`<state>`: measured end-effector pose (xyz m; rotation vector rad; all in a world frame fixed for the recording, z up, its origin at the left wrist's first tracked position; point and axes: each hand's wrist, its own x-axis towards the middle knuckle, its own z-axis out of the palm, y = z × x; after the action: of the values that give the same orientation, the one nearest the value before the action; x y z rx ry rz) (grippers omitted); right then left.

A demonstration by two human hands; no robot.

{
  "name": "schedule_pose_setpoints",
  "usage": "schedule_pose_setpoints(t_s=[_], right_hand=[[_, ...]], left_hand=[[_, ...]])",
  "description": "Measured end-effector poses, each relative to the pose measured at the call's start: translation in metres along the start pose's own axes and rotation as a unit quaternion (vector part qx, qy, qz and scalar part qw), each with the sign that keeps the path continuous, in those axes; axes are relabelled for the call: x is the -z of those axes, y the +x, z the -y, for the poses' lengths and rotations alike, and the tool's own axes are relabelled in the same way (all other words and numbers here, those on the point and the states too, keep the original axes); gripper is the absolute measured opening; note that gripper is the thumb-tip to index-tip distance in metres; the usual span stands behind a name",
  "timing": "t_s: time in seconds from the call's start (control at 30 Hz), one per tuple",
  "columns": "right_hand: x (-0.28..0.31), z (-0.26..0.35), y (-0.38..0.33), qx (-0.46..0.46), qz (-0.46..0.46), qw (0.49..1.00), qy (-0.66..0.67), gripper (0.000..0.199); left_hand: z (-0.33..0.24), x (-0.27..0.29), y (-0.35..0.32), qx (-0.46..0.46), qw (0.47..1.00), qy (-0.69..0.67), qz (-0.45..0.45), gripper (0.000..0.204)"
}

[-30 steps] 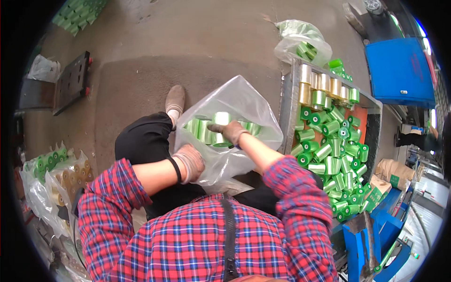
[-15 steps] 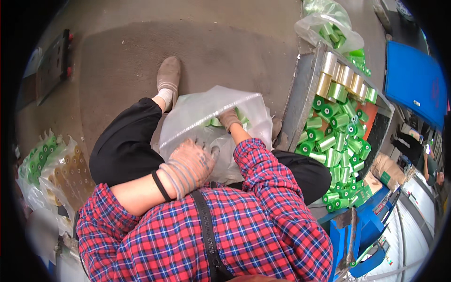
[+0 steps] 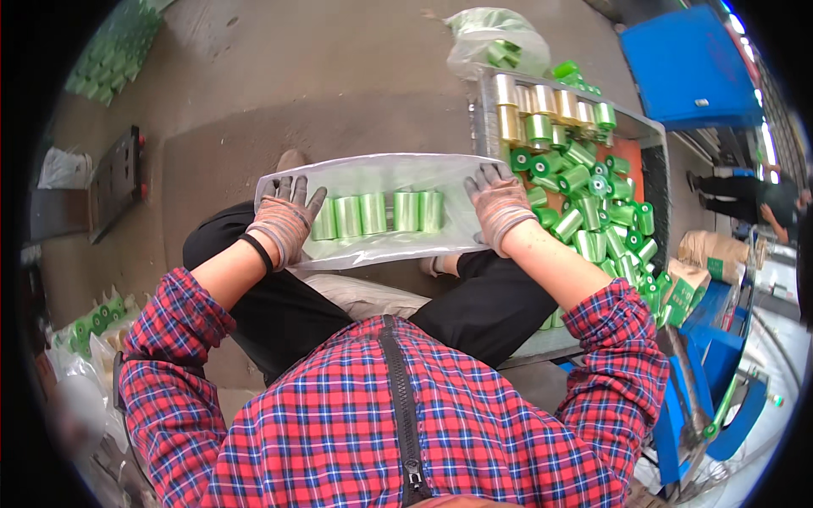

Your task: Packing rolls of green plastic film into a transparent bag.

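A translucent plastic bag (image 3: 360, 175) is stretched wide between my two gloved hands, its mouth facing up. Inside, several green film rolls (image 3: 372, 213) stand side by side, with a narrow gap near the middle of the row. My left hand (image 3: 286, 218) grips the bag's left end, its fingers over the side. At the opposite end my right hand (image 3: 498, 203) has hold of the bag in the same way. Both thumbs are partly hidden by the plastic and the gloves.
To my right a metal-edged bin (image 3: 665, 161) holds a heap of loose green rolls (image 3: 589, 207) and some clear-yellow ones (image 3: 542, 100). Beyond it lies a filled plastic bag (image 3: 500, 42). A blue panel (image 3: 690, 68) and another person (image 3: 775, 203) are at far right. Wrapped rolls (image 3: 97, 317) sit at left.
My right hand has come out of the bag to its right end, and my left hand has moved to its left end. The bag's mouth is now spread open, showing the rolls.
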<state>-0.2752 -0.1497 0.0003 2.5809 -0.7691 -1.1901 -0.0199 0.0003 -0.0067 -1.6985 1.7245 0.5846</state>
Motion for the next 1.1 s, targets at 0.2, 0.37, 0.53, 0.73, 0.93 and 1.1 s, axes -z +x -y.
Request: schedule_pose_setpoints(t_s=[0.2, 0.37, 0.53, 0.73, 0.93, 1.1], right_hand=[[-0.010, -0.016, -0.026, -0.274, -0.173, 0.910, 0.259, 0.074], [-0.030, -0.015, -0.024, -0.231, -0.170, 0.813, 0.506, 0.038], [-0.024, -0.010, -0.011, -0.140, -0.274, 0.798, 0.518, 0.034], [-0.027, -0.027, -0.012, -0.147, -0.241, 0.760, 0.586, 0.033], [-0.030, -0.038, -0.007, -0.080, -0.207, 0.687, 0.691, 0.036], [-0.187, -0.138, 0.059, -0.297, -0.140, 0.495, 0.805, 0.044]], left_hand=[[-0.047, 0.038, 0.019, -0.141, 0.982, 0.009, 0.124, 0.061], [-0.090, -0.071, 0.203, -0.315, 0.935, 0.012, 0.165, 0.037], [-0.128, -0.229, 0.328, -0.131, 0.965, -0.195, 0.116, 0.038], [-0.175, -0.215, 0.320, -0.022, 0.746, -0.664, 0.054, 0.094], [-0.161, -0.200, 0.301, -0.077, 0.685, -0.720, 0.075, 0.084], [-0.158, -0.146, 0.280, 0.071, 0.822, -0.552, 0.119, 0.077]])
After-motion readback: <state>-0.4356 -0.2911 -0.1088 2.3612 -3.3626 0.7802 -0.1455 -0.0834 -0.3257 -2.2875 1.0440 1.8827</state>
